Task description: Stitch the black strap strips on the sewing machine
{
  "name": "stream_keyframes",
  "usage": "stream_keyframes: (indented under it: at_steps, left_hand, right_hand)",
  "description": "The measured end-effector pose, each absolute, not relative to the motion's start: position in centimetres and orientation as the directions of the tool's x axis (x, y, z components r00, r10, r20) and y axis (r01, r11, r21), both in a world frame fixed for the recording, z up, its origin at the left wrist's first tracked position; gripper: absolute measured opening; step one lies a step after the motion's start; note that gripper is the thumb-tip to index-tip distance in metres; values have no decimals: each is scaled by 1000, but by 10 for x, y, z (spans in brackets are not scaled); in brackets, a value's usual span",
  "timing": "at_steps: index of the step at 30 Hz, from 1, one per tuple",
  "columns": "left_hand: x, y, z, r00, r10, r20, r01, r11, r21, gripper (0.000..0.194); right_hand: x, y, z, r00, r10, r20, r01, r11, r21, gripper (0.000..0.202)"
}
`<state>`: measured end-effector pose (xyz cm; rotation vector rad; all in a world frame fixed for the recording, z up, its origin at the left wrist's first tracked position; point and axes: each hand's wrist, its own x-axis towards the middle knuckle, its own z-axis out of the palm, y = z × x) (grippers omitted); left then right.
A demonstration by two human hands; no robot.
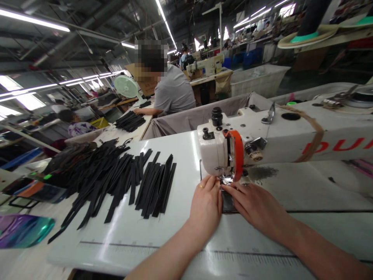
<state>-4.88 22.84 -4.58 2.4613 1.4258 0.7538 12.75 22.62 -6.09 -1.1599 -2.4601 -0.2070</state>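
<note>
Both hands meet at the presser foot [226, 181] of a white sewing machine [214, 149]. My left hand [206, 200], with a ring on one finger, rests on the left side of the foot, fingers closed together and pointing at it. From the right, my right hand [253, 200] comes in with its fingertips pressed down beside the foot. Whatever the fingertips hold is hidden under them. A dark flat patch [229, 204] shows between the hands; I cannot tell if it is fabric or a metal plate. Left of my hands lies a bundle of black fabric strips [155, 186].
An orange guard [239, 155] hangs close above my fingers. A larger heap of black strips [107, 182] spreads across the table's left side. A printed ruler [233, 255] runs along the front. Beyond a cloth-lined bin [180, 120], a person in a grey shirt [176, 87] handles more strips.
</note>
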Motion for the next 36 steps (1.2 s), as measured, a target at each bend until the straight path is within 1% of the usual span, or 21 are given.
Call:
stream_keyframes:
  at_steps: [8, 14, 19, 30, 34, 36]
  left_hand:
    - [-49, 228, -46, 407, 854, 325, 748, -516, 418, 19]
    - [-49, 231, -41, 421, 849, 321, 743, -525, 415, 20]
    - [-49, 233, -38, 436, 847, 304, 743, -530, 408, 21]
    - [-48, 231, -37, 434, 850, 297, 752, -524, 400, 21]
    - [-55, 234, -38, 464, 826, 320, 715, -562, 416, 23]
    - [-61, 246, -39, 447, 838, 313, 722, -545, 427, 24]
  right_hand:
    - [128, 226, -62, -569, 712, 411, 764, 642, -53, 33]
    - [128, 225, -60, -564, 706, 427, 764, 643, -54, 32]
    - [128, 224, -58, -578, 711, 401, 760, 648, -55, 32]
    - [127, 225, -59, -570, 704, 424, 764, 644, -44, 31]
    - [128, 225, -59, -574, 703, 420, 764, 644, -34, 32]
    - [128, 225, -60, -574, 698, 429, 763, 646, -30, 32]
